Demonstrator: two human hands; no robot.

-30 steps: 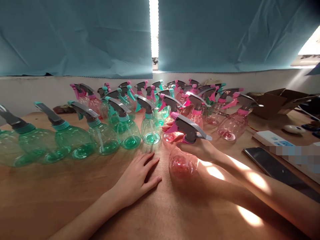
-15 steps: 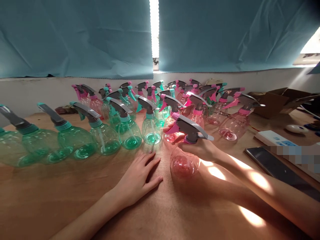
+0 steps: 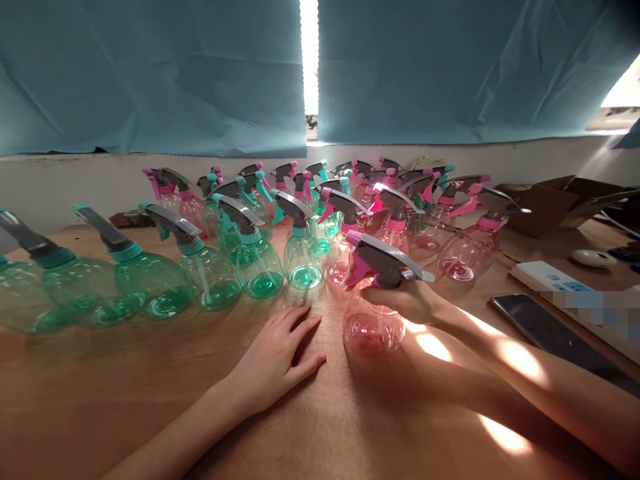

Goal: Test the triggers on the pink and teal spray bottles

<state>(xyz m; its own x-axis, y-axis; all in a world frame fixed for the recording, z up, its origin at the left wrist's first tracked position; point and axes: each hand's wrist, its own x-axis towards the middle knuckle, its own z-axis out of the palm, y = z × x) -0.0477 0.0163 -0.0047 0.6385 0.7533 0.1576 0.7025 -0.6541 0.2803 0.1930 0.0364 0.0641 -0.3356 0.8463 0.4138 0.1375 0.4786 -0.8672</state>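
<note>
My right hand (image 3: 400,299) is wrapped round the neck of a pink spray bottle (image 3: 373,333) with a grey and pink trigger head. The bottle is upright near the middle of the wooden table (image 3: 280,433); whether its base touches the wood I cannot tell. Flat on the table to its left lies my left hand (image 3: 277,353), fingers spread and holding nothing. Just beyond that hand stand a green spray bottle (image 3: 304,263) and another green spray bottle (image 3: 260,270). A second pink spray bottle (image 3: 337,257) is right behind the held one, partly hidden.
A row of green spray bottles (image 3: 150,283) runs to the left, with several more pink and green ones behind. On the right lie a dark phone (image 3: 555,333), a white power strip (image 3: 545,277), a white mouse (image 3: 593,259) and an open cardboard box (image 3: 545,203).
My right hand and the pink spray bottle have shifted slightly to the right, and the trigger head sits a little lower. My left hand stays where it was.
</note>
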